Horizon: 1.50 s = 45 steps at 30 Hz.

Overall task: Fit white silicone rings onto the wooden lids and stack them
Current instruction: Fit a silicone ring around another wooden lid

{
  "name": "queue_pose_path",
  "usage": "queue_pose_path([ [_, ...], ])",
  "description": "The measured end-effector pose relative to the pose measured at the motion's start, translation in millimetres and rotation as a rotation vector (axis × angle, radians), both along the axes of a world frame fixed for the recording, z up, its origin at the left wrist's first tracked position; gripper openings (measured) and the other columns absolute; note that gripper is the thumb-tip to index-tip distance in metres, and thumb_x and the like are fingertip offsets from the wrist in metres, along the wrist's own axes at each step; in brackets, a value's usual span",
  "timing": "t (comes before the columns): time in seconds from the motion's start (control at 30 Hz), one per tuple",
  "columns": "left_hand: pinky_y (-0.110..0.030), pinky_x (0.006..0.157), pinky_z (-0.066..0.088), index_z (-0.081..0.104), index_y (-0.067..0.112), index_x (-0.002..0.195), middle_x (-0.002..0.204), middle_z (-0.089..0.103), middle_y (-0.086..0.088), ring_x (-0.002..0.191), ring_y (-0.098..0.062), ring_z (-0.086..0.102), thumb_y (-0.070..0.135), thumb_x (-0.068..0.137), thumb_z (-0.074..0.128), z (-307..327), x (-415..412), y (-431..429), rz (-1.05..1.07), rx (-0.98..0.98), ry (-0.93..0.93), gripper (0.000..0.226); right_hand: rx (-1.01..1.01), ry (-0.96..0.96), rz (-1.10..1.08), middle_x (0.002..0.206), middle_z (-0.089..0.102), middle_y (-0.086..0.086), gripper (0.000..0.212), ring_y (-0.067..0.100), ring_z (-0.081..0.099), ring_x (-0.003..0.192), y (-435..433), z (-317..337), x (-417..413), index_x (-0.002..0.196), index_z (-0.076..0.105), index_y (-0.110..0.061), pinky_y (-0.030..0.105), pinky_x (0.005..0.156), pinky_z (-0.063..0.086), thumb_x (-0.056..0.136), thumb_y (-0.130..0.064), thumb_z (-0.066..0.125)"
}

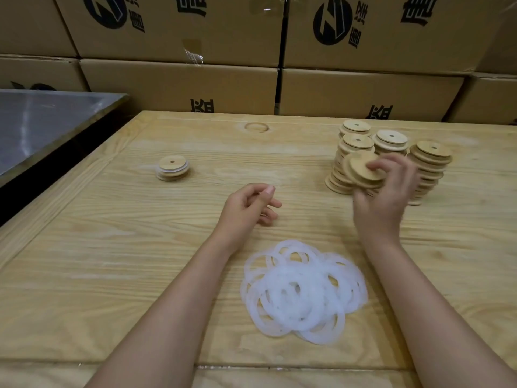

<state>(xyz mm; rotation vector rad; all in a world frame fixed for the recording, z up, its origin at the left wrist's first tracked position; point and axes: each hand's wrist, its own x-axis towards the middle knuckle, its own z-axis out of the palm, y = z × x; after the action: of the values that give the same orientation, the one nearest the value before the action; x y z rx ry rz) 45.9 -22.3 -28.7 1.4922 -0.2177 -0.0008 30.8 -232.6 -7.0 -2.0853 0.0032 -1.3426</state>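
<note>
Right hand (386, 197) is gripping one wooden lid (362, 168), fingers curled over its far edge and the thumb side underneath. The lid is tilting, flat face towards the left, held just in front of the lid stacks (430, 161) at the far right of the table (112, 247). Whether it is touching the stacks behind it, cannot tell. Those stacks are standing close together, some leaning, bare wood with a small centre hole showing on the top lids.

Left hand (246, 208) is hovering mid-table, fingers loosely curled, thumb tip near the index finger, nothing visible in it. It is sitting well apart from the held lid.

Rings (303, 292) are lying in a loose overlapping pile on the near side of the table, between the two forearms, nearer the right one.

Short stack (172, 168) is sitting alone at the far left of the table, white edges showing between its wooden layers, well apart from everything else.

Cardboard boxes (179, 82) with black print are lining the far side behind the table. A metal top (42, 121) is adjoining at the far left.
</note>
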Motion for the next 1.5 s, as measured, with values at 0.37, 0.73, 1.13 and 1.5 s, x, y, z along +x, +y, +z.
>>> queue_pose_path([
  [0.37, -0.023, 0.073, 0.052, 0.068, 0.005, 0.092, 0.079, 0.069, -0.004, 0.076, -0.012, 0.064, 0.031, 0.079, 0.061, 5, -1, 7, -0.200, -0.038, 0.012, 0.030, -0.460, 0.104, 0.429, 0.106, 0.055, 0.023, 0.028, 0.036, 0.053, 0.089, 57, -14, -3, 0.091, 0.066, 0.002, 0.026, 0.083, 0.037, 0.066, 0.014, 0.070],
  [0.73, -0.037, 0.076, 0.055, 0.066, 0.016, 0.091, 0.078, 0.071, -0.004, 0.076, -0.018, 0.067, 0.006, 0.087, 0.063, -2, 9, 3, 0.101, -0.053, 0.041, 0.011, -0.149, 0.760, 0.894, 0.079, 0.058, -0.008, 0.016, 0.003, 0.051, 0.071, 63, -10, -15, 0.077, 0.068, -0.017, 0.017, 0.069, 0.042, 0.072, -0.025, 0.081],
  [1.13, -0.023, 0.061, 0.055, 0.064, 0.015, 0.097, 0.086, 0.069, -0.007, 0.077, -0.011, 0.069, 0.002, 0.088, 0.062, -1, 5, 3, 0.015, -0.017, -0.027, 0.016, -0.095, 0.958, 0.989, 0.084, 0.068, 0.004, 0.007, 0.018, 0.064, 0.081, 61, -12, -15, 0.080, 0.064, -0.017, 0.045, 0.079, 0.052, 0.083, -0.018, 0.070],
  [1.5, -0.030, 0.061, 0.058, 0.066, 0.004, 0.098, 0.079, 0.071, -0.007, 0.071, -0.019, 0.069, -0.003, 0.089, 0.056, 2, 2, 5, -0.070, -0.085, -0.004, 0.015, 0.269, 0.515, 0.853, 0.076, 0.072, -0.006, 0.013, 0.009, 0.068, 0.078, 57, -12, -7, 0.086, 0.067, -0.027, 0.022, 0.073, 0.049, 0.085, -0.014, 0.068],
])
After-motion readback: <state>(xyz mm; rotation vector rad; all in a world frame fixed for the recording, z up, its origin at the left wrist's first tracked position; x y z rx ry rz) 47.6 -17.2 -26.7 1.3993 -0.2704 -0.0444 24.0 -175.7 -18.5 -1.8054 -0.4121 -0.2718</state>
